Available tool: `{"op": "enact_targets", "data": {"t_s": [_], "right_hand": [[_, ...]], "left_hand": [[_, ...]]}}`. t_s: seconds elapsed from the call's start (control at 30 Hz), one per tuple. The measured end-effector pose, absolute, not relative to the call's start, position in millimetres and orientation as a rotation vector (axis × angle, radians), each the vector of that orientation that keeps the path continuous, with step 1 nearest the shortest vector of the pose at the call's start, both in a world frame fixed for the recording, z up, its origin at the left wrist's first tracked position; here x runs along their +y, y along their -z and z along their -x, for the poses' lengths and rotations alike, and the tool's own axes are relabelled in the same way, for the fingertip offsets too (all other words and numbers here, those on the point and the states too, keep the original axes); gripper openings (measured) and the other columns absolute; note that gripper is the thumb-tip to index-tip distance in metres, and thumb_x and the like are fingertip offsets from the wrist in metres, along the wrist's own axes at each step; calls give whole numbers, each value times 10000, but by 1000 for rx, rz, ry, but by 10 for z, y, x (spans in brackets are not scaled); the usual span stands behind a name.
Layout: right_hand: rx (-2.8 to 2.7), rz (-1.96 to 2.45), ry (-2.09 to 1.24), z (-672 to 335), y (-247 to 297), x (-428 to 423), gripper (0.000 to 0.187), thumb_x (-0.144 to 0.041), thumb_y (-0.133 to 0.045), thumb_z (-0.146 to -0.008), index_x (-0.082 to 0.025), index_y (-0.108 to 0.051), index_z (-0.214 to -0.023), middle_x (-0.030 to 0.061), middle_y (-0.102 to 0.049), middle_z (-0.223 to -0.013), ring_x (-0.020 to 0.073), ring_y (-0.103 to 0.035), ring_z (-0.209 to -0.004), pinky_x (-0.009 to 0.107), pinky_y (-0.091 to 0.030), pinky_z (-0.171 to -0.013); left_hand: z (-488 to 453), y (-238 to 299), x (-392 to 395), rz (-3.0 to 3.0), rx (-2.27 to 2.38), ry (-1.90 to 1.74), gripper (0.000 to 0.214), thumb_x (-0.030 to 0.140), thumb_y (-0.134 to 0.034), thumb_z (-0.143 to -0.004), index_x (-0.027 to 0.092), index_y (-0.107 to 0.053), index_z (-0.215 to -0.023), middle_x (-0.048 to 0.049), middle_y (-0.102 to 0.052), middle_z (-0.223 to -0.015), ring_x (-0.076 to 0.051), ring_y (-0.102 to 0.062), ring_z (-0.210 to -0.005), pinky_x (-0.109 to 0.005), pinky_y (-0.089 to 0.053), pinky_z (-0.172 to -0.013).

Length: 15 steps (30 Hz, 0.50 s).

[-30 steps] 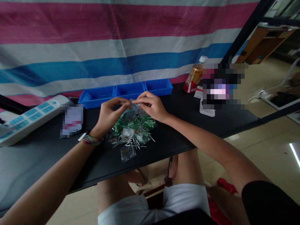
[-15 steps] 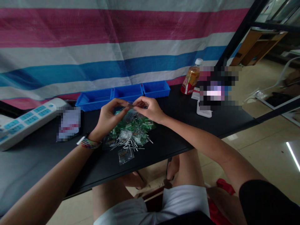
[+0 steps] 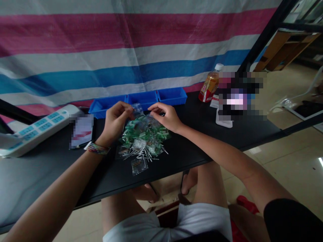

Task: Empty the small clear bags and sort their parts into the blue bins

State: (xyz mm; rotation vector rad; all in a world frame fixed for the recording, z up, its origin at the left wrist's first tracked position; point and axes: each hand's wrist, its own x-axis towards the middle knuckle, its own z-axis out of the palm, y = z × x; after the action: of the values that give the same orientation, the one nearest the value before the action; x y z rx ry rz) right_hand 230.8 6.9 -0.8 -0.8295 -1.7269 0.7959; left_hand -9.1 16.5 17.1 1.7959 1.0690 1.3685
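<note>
My left hand [image 3: 116, 121] is closed, thumb against fingers, pinching a small clear plastic bag [image 3: 137, 109] that juts out to the right of the fingertips. Across a short gap, my right hand [image 3: 166, 117] is curved with thumb and fingers slightly apart, and nothing shows between them. Under both hands lies a pile of green pieces [image 3: 145, 134], mixed with clear bags and thin silvery rods [image 3: 148, 155]. One little clear bag with brownish pins [image 3: 139, 166] lies in front of the pile.
Three joined blue trays [image 3: 108, 104] stand behind the pile, against a striped sheet. A power strip [image 3: 42, 129] and a blurred-out phone-like thing [image 3: 82, 131] lie left. At right are a drink bottle [image 3: 210, 84] and a white case [image 3: 224, 122]. The black table's edge [image 3: 151, 181] runs in front.
The hands, together over the pile before, have moved apart. The clear bag now shows at my left fingertips, and my right hand has drawn off to the right. The view has shifted slightly.
</note>
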Motion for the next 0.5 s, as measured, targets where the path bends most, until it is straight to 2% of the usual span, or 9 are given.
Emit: {"op": "enact_targets", "data": {"t_s": [0.13,0.23,0.43,0.5], "right_hand": [[-1740,905,-774,-2353,13,98,136,-227,-612,-948,-197,-714,-1033,57,-783,-972,213,-746,-950,373,-564,-916],[-1742,931,-760,-2363,31,116,125,-201,-606,-922,-194,-714,-985,59,-789,-948,219,-752,-935,379,-562,-916],[-1763,980,-747,-2367,31,125,122,-195,-593,-907,-202,-708,-948,64,-795,-968,228,-745,-947,385,-553,-920],[-1820,991,-711,-2378,17,123,117,-185,-595,-895,-205,-702,-939,65,-789,-983,228,-732,-959,383,-541,-933]], "left_hand": [[258,-281,326,-1462,1261,-1626,228,296,-738,-967,206,-539,-902,91,-592,-648,-70,-574,-525,-219,-481,-537],[387,-330,425,-1163,1437,-1679,161,136,-648,-991,206,-505,-973,104,-645,-703,-54,-580,-477,-204,-464,-510],[468,-352,454,-1010,1461,-1668,144,245,-640,-1020,176,-552,-1111,22,-765,-909,-80,-691,-566,-209,-484,-541],[436,-373,429,-998,1435,-1689,119,225,-603,-1004,166,-591,-1106,4,-759,-899,-99,-688,-569,-227,-475,-536]]}}
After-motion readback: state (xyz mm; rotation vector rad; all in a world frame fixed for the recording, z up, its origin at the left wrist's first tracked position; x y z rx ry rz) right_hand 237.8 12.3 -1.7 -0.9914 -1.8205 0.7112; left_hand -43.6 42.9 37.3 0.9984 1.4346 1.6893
